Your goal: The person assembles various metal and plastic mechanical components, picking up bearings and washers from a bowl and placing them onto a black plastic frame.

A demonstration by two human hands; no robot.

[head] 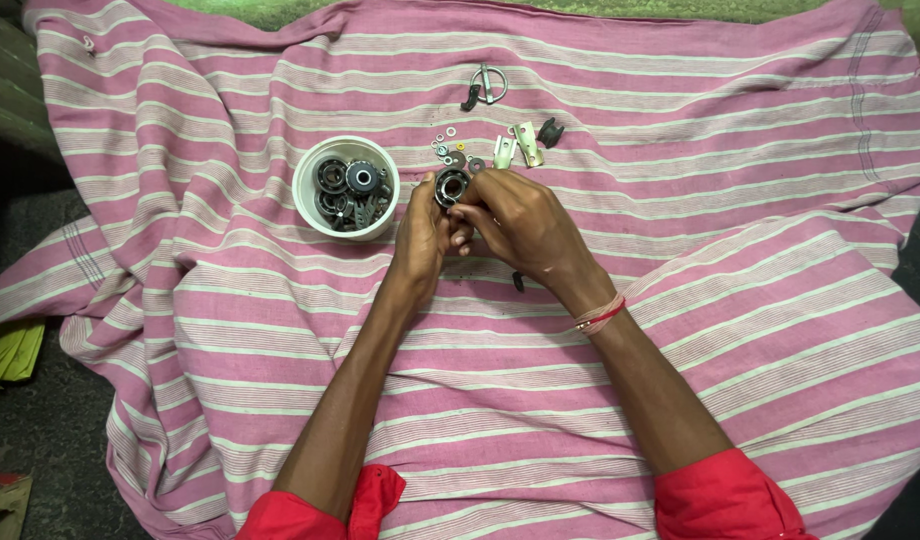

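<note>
The bearing (pixel 451 186) sits at the fingertips of both grips, bore facing up toward the camera. Left hand (pixel 421 237) clenches its left rim; right hand (pixel 517 226) pinches the right rim — equally near. The white cup (pixel 314 163) lies just left of the left grip.

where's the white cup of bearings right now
In the head view, the white cup sits on the pink striped cloth, left of centre, just left of the left hand and the bearing both hands hold.
</note>
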